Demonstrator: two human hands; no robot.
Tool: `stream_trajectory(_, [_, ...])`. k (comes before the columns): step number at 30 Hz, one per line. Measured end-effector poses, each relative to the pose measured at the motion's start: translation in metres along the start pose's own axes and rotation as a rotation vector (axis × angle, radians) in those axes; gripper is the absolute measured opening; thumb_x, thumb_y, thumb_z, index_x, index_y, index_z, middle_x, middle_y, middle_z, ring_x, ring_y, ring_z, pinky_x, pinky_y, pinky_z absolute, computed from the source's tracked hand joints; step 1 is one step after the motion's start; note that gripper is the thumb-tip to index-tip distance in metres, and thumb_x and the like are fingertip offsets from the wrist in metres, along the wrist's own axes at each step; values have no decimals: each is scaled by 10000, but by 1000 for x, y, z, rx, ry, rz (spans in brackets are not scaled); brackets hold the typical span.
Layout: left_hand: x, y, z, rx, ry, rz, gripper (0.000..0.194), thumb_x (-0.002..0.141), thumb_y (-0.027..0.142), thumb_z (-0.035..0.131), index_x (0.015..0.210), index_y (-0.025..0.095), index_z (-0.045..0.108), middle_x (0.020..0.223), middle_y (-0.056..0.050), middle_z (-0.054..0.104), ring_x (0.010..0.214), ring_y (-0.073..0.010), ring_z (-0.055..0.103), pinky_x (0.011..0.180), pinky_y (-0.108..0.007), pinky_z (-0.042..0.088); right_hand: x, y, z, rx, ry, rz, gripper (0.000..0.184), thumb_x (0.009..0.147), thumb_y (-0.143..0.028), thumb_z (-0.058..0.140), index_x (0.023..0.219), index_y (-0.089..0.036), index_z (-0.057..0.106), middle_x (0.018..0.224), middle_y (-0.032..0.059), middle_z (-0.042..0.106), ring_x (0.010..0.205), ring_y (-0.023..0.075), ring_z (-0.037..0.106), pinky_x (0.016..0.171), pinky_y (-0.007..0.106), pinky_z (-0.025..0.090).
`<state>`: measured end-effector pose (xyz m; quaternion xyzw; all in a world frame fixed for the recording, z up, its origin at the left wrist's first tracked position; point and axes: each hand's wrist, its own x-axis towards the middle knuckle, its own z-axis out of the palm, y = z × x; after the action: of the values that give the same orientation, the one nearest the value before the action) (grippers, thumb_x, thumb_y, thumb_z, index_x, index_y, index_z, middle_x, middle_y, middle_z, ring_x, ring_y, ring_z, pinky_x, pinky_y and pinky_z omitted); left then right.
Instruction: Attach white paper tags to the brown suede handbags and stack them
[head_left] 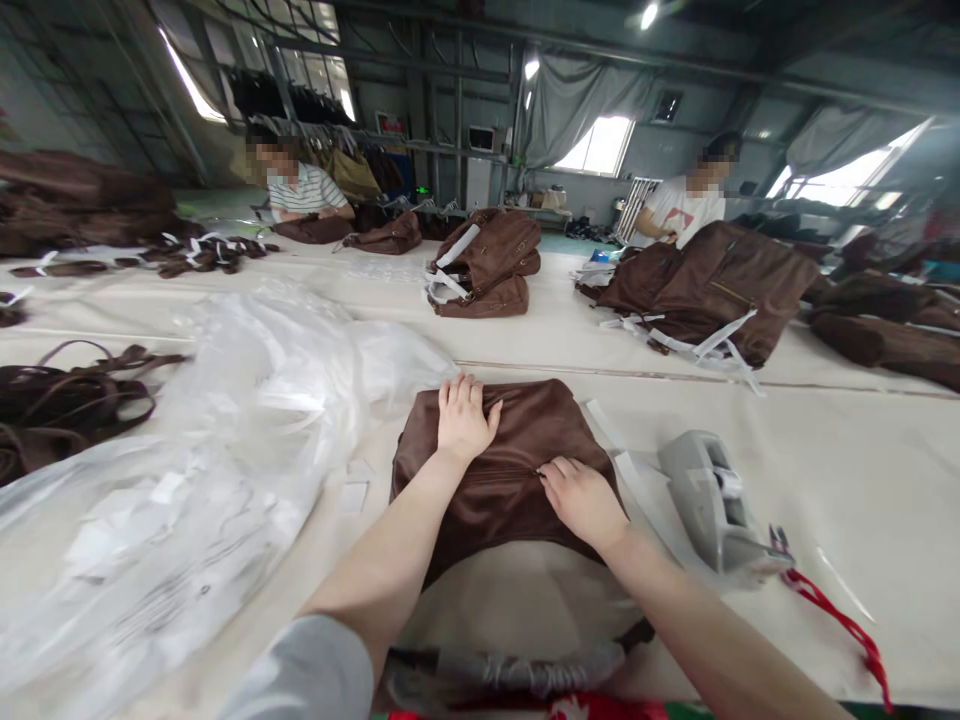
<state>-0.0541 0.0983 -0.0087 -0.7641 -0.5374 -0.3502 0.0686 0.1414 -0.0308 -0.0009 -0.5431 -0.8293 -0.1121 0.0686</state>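
Note:
A dark brown handbag [517, 430] lies on the pale table in front of me, its zipper running across the side that faces up. My left hand [465, 420] rests flat on the bag's upper left part, fingers stretched out. At the right end of the zipper, my right hand [581, 498] pinches the zipper pull [539, 473] between thumb and fingers. Toward me, the bag's strap [525, 672] curves along the table's near edge, wrapped in clear plastic.
Clear plastic bags [247, 450] cover the table at left, beside brown straps [67, 400]. A grey tape dispenser [705, 500] and small snips [780, 540] with red cord lie right. More brown bags [487, 260] stand farther back. Two people [307, 190] work across the table.

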Motion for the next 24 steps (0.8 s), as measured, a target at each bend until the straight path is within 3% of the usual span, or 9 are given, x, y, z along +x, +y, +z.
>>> stream_trajectory(4, [-2, 3, 0, -9, 24, 16, 460, 889, 432, 435, 1174, 93, 559, 1273, -186, 544, 1296, -327, 377, 1136, -515, 168, 9, 7, 5, -127, -47, -149, 181, 927, -130, 424, 858, -173, 586, 791, 53, 587, 738, 190, 544, 663, 305, 388])
stream_trajectory(9, [-2, 4, -2, -18, 32, 5, 442, 890, 424, 430, 1158, 100, 568, 1235, -178, 558, 1261, -322, 407, 1131, -503, 179, 8, 15, 10, -219, -66, -311, 178, 878, -72, 464, 980, -148, 588, 810, 65, 595, 721, 194, 552, 629, 313, 393])
stream_trajectory(12, [-2, 4, 0, -35, 29, -4, 444, 886, 418, 433, 1172, 104, 564, 1220, -173, 562, 1251, -328, 410, 1130, -514, 170, 12, 14, 10, -266, -92, -339, 216, 876, -65, 450, 1042, -131, 573, 818, 77, 604, 711, 201, 570, 613, 320, 409])
stream_trajectory(17, [-2, 4, 2, -46, 33, -6, 441, 886, 412, 426, 1178, 110, 562, 1200, -173, 568, 1232, -337, 422, 1126, -538, 154, 23, 13, 10, -280, -166, -333, 162, 870, -51, 423, 900, -140, 554, 792, 89, 592, 658, 206, 588, 540, 314, 405])
stream_trajectory(24, [-5, 7, 5, -53, 35, 7, 421, 884, 391, 443, 1170, 110, 569, 1222, -165, 561, 1279, -316, 385, 1142, -504, 165, 17, 32, -1, -265, -224, -442, 183, 842, -28, 439, 927, -158, 535, 799, 70, 617, 621, 195, 608, 506, 298, 397])
